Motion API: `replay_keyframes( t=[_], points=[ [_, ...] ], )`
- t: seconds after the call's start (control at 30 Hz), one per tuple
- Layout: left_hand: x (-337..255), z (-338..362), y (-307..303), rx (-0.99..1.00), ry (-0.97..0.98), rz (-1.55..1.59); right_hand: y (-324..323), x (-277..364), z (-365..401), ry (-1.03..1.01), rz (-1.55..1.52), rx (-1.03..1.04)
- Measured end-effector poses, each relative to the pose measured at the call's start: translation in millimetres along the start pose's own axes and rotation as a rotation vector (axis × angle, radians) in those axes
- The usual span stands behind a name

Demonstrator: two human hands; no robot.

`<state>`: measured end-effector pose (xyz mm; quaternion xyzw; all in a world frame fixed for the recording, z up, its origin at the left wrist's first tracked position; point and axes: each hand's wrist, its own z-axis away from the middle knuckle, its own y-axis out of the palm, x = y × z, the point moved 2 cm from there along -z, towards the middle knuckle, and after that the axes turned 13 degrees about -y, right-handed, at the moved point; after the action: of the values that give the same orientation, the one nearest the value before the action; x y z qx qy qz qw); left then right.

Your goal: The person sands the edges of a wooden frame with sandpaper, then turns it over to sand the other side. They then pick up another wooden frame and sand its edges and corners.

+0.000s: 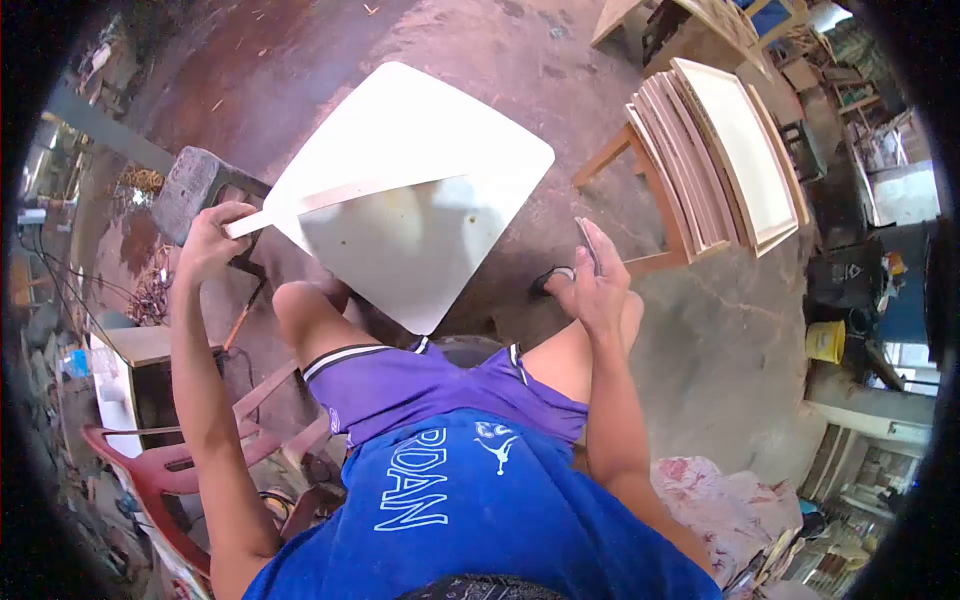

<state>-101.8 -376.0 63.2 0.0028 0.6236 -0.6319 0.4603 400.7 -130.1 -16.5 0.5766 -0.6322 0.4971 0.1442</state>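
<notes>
My left hand [211,243] is closed round the near end of a long, thin, pale strip [345,194], which reaches out over a white square tabletop [420,115] with rounded corners. A shadow lies across the tabletop below the strip. My right hand [600,283], raised above my right knee and apart from the strip, has a thin, flat grey piece [587,236] between thumb and fingers. It looks like folded sandpaper, though most of it is hidden by the fingers.
A stack of pale framed panels [690,160] leans on a wooden stand at the right. A grey concrete block [195,190] sits beside the tabletop's left corner. At lower left is a red plastic chair [165,475]; a yellow bucket [825,342] stands far right.
</notes>
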Motion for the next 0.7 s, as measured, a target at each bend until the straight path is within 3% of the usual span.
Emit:
replay_keyframes(
  t=[0.1,0.27,0.33,0.4,0.43,0.5,0.6,0.67,0.7],
  points=[
    [-15.5,-18.4,-6.4,-0.109,-0.035,-0.208,4.6,-15.3,21.9,0.215,-0.135,0.006],
    [-37.5,-72.7,-16.2,-0.166,-0.008,-0.615,1.3,-7.8,31.6,0.246,-0.159,-0.013],
    [-84.0,-87.4,2.7,-0.208,0.017,-0.679,0.9,0.0,34.0,0.230,-0.152,-0.001],
    [-113.3,-122.6,35.2,-0.143,0.116,-0.624,4.6,4.9,40.5,0.380,-0.272,0.048],
    [-148.8,-124.4,55.7,-0.179,0.144,-0.442,7.6,6.3,42.4,0.376,-0.277,0.046],
    [-203.1,-139.7,98.4,-0.184,0.238,-0.447,15.3,9.4,49.0,0.308,-0.373,0.034],
    [-260.9,-137.6,129.7,-0.119,0.301,-0.423,15.6,15.3,56.7,0.395,-0.488,-0.055],
    [-270.6,-128.8,135.8,-0.052,0.321,-0.374,7.3,17.6,60.0,0.471,-0.572,-0.091],
    [-264.9,-118.0,134.2,-0.026,0.427,-0.375,4.0,16.8,59.7,0.475,-0.573,-0.104]
  ],
)
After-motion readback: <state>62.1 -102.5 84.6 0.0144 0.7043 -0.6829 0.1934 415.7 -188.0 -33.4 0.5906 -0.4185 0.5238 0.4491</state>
